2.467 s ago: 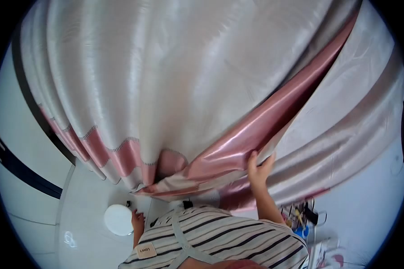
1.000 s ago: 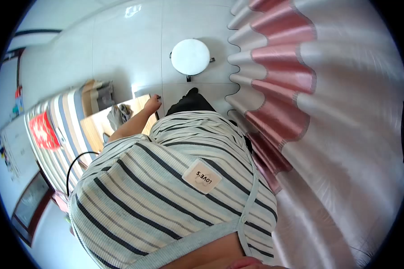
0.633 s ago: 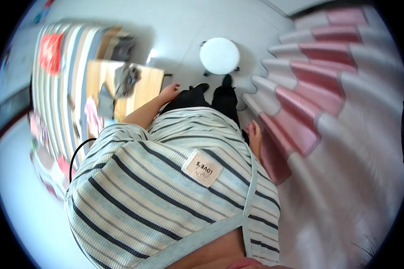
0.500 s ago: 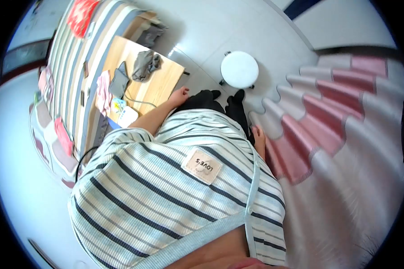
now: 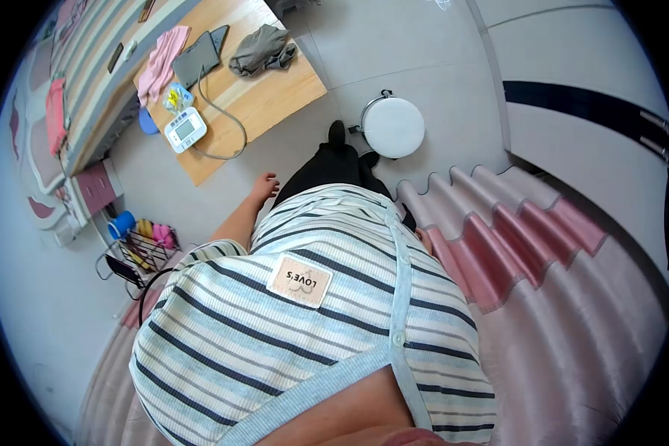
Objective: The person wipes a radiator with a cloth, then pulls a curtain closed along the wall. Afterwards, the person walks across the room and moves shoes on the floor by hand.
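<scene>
My left hand (image 5: 266, 186) hangs beside my black trousers, fingers loosely apart, holding nothing. Closest to it is the front corner of a wooden table (image 5: 275, 111). On that table lie a white blood pressure monitor (image 5: 185, 130) with a grey tube (image 5: 238, 126), a dark grey cuff (image 5: 198, 59), a pink cloth (image 5: 163, 63) and a crumpled grey-brown garment (image 5: 262, 50). My right hand (image 5: 424, 238) is down at my other side, by the pink and grey curtain (image 5: 490, 253). My striped shirt hides most of it, and its fingers cannot be made out.
A round white stool (image 5: 394, 128) stands on the tiled floor just past my feet. Behind the table is a bed with a striped cover (image 5: 100, 89). A wire rack (image 5: 137, 256) holding a blue cup (image 5: 122, 224) is at the left. White cabinets (image 5: 572, 134) line the right.
My view has turned, bringing the rack and more of the cabinets into sight. My left hand now hangs lower, farther from the table. My right hand has become mostly hidden.
</scene>
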### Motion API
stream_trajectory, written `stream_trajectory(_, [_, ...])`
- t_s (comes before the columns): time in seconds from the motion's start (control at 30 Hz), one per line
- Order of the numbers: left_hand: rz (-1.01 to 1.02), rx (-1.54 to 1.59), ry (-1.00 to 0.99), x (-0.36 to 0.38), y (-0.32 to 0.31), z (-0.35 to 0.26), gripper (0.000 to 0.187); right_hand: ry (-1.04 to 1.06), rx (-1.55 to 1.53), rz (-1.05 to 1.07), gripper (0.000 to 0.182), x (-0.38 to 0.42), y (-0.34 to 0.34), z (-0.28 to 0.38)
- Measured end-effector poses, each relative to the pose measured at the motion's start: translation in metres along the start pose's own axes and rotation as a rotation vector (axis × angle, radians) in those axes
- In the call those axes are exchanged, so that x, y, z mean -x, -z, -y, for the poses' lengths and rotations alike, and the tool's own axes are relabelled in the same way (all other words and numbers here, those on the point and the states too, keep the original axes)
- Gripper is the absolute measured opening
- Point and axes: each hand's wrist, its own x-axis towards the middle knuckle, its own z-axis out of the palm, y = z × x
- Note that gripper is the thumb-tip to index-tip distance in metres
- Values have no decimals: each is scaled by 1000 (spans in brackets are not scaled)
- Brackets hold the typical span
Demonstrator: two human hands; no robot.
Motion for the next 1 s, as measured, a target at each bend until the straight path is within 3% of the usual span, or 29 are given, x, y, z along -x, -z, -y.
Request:
stream_trajectory(0.13, [38, 110, 39, -28, 21, -5, 40, -139, 74, -72, 37, 6, -4, 123])
stream_trajectory(0.17, [51, 121, 38, -30, 22, -12, 40, -77, 78, -62, 36, -2, -2, 132])
stream_trajectory(0.2, [24, 130, -54, -15, -23, -1, 39, 41, 40, -48, 36, 0, 38, 92])
stream_trajectory(0.37, [-17, 271, -175, 2, -30, -46, 38, 159, 90, 74, 36, -49, 54, 95])
stream_trajectory(0.43, [-21, 319, -221, 3, -34, -54, 38, 176, 421, 65, 35, -89, 78, 64])
stream_trajectory(0.6, [-142, 545, -180, -1, -39, -34, 39, 246, 404, 102, 33, -124, 97, 105])
stream_trajectory(0.77, [-235, 783, -121, 14, -45, -16, 40, 76, 242, 250, 35, -152, 126, 156])
stream_trajectory(0.8, [-261, 880, -138, 16, -48, -17, 40, 1, 198, 286, 36, -164, 126, 161])
stream_trajectory(0.83, [-285, 970, -147, 22, -54, -16, 40, -269, 292, 213, 38, -132, 103, 233])
stream_trajectory(0.9, [-298, 1035, -163, 37, -65, -29, 40, -49, 419, 262, 39, -158, 141, 227])
stream_trajectory(1.0, [-304, 1139, -205, 40, -83, -40, 40, 10, 605, 163, 39, -162, 148, 301])
